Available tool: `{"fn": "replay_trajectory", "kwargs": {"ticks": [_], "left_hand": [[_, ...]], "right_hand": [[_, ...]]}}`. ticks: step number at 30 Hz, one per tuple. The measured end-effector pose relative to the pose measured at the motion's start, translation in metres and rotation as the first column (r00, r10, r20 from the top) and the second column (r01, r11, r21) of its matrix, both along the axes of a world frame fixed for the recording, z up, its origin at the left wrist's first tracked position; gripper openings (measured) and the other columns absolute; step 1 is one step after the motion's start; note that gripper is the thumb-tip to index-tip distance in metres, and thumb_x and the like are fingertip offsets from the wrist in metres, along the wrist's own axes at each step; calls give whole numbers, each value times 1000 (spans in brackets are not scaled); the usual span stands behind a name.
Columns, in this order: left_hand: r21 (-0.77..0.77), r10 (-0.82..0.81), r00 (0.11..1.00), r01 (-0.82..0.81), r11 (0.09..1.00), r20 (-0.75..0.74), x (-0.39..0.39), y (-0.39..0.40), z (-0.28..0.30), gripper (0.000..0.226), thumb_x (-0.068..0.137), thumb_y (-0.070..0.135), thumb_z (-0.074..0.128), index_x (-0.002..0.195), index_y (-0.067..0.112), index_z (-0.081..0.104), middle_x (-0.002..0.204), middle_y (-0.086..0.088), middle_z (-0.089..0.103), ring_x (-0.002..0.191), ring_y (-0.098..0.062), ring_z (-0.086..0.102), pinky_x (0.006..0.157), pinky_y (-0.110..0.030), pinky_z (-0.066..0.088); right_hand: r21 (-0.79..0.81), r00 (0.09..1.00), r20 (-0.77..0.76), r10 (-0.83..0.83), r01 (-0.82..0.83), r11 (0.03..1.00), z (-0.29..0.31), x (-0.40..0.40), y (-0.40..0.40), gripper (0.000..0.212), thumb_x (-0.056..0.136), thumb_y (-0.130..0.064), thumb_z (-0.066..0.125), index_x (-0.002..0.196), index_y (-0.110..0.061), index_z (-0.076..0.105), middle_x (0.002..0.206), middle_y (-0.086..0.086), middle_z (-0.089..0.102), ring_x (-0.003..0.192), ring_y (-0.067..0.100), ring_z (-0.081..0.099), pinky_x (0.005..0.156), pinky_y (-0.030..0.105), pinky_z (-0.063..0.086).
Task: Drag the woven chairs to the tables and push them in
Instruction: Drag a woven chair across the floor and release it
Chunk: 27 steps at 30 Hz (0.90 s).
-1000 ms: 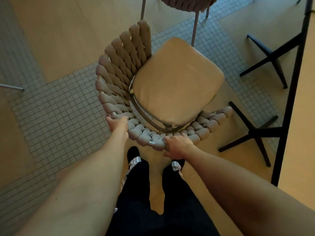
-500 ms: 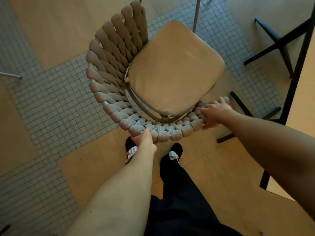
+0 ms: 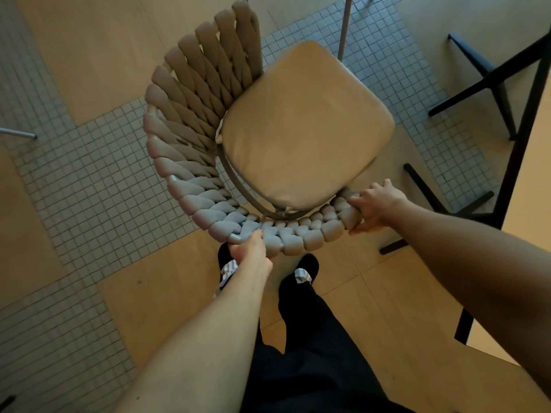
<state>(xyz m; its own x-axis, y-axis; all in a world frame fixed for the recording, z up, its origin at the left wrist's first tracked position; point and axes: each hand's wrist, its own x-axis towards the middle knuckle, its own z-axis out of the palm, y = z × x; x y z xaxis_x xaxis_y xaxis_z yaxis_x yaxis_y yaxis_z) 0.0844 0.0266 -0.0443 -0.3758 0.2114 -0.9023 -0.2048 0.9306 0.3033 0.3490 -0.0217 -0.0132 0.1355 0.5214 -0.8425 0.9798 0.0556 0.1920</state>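
A woven chair with a thick grey braided back and a tan seat cushion stands right in front of me, seen from above. My left hand grips the near rim of the braided back, just above my feet. My right hand grips the right end of that rim, fingers curled over the weave. A light wooden table on a black frame runs along the right edge of the view.
Black cross-shaped table feet lie on the floor right of the chair, and another black foot is at the upper right. A thin metal leg stands beyond the seat. Another leg shows at the left. The floor mixes wood panels and small grey tiles.
The chair turned so its open front faces up and right. My right hand slid along the rim to its right end, and my left hand moved to the near centre of the rim.
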Motion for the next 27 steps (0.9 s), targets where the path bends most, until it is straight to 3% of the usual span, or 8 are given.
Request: {"fn": "replay_trajectory", "kwargs": {"ticks": [5,13,17,21,27], "left_hand": [[62,-134,990,136,989,-46,-41,40,-1,83,83,4,73,152,30,35,140,-11,55,124,-34,56,103,-56,49],[157,-421,891,446,881,-169,-85,132,-4,83,78,4,69,149,35,38,136,-8,57,117,-31,59,98,-56,52],[196,-545,815,577,793,-196,-93,183,5,79,84,0,66,150,33,37,125,-2,57,108,-26,57,93,-41,51],[182,-646,728,684,706,-228,-98,229,6,70,85,4,71,144,29,42,131,-9,58,112,-33,60,93,-57,54],[199,-724,658,753,628,-204,-103,246,6,69,90,8,71,146,28,38,135,-9,56,116,-33,59,90,-58,55]], "right_hand": [[28,996,-43,-78,80,996,1,-52,-3,81,78,-89,48,130,-27,51,121,1,61,111,26,59,91,44,45],[116,906,-157,-393,412,904,-10,-148,4,77,77,-86,53,121,-24,56,119,4,66,110,28,62,92,48,47],[162,854,-223,-471,508,846,-13,-195,21,76,79,-87,50,117,-22,57,114,4,69,105,28,66,88,45,51],[177,813,-265,-518,569,803,-16,-230,40,72,82,-85,48,114,-22,57,108,3,70,98,27,66,83,43,53],[144,809,-247,-534,575,805,-18,-245,53,74,83,-85,47,117,-20,56,111,3,69,102,27,66,81,41,50]]}}
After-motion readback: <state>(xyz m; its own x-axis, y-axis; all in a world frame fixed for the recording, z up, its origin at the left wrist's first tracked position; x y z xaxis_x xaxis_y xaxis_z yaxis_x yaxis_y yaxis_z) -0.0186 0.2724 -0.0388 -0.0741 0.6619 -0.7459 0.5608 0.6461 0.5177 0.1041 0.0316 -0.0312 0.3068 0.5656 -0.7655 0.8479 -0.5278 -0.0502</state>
